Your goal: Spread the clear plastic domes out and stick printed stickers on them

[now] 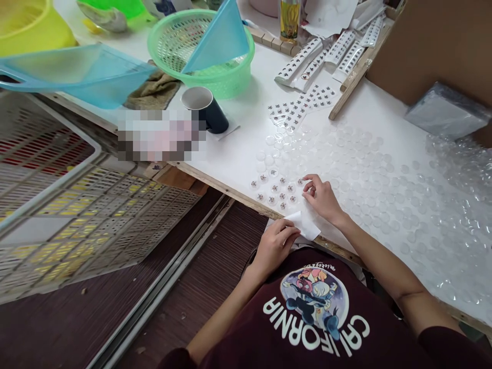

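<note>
My left hand (274,243) is at the table's front edge, its fingers closed on a white paper sheet (305,225). Further in, my right hand (322,197) hovers low over the table with thumb and index finger apart. Its index fingertip is beside a clear round disc (300,181) bearing a small printed sticker; whether they touch I cannot tell. Several similar stickered discs (283,196) lie in a loose group to the left of that hand. Plain clear discs (353,154) are spread across the table beyond and to the right. Sticker sheets (294,110) with small dark prints lie behind them.
A dark mug (209,110) stands left of the discs, near a green basket (238,77) holding a blue tray (219,38). Rolled sticker strips (300,61) and a wooden strip (349,84) are at the back. A plastic-wrapped pack (448,110) sits right. White crates (96,225) stand below left.
</note>
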Tool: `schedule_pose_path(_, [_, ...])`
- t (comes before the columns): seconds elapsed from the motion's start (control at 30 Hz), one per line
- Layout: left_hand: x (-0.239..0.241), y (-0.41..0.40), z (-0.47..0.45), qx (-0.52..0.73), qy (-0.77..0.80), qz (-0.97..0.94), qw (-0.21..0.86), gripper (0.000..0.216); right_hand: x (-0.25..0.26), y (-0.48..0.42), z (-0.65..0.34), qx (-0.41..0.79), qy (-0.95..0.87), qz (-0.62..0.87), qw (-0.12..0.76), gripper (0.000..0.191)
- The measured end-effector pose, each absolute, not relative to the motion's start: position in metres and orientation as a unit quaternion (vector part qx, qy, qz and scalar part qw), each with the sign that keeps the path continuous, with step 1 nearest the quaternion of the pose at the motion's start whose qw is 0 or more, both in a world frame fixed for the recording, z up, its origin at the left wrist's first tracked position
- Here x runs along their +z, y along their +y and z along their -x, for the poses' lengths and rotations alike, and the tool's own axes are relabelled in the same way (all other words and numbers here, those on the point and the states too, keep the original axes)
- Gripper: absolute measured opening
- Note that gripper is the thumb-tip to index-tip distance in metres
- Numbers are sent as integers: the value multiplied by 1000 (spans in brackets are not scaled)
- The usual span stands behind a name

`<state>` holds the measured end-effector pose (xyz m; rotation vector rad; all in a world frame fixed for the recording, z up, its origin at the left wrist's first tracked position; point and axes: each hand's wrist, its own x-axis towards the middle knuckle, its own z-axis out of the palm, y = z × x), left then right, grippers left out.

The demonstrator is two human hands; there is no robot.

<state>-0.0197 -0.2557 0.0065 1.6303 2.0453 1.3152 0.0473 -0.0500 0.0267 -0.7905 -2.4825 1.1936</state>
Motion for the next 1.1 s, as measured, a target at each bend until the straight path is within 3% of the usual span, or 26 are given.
schedule_pose_path(0.2, [14,-264,24,495,688,-510,145,10,44,-32,-63,394,-835,301,241,30])
schedule_pose_path(0.53, [29,-263,34,515,681,-485,186,9,21,-33,-89,264,-921,264,112,50])
schedule_pose_path(1.1, [27,-267,35,520,681,-482,185,6,18,-36,-72,240,-941,220,94,47])
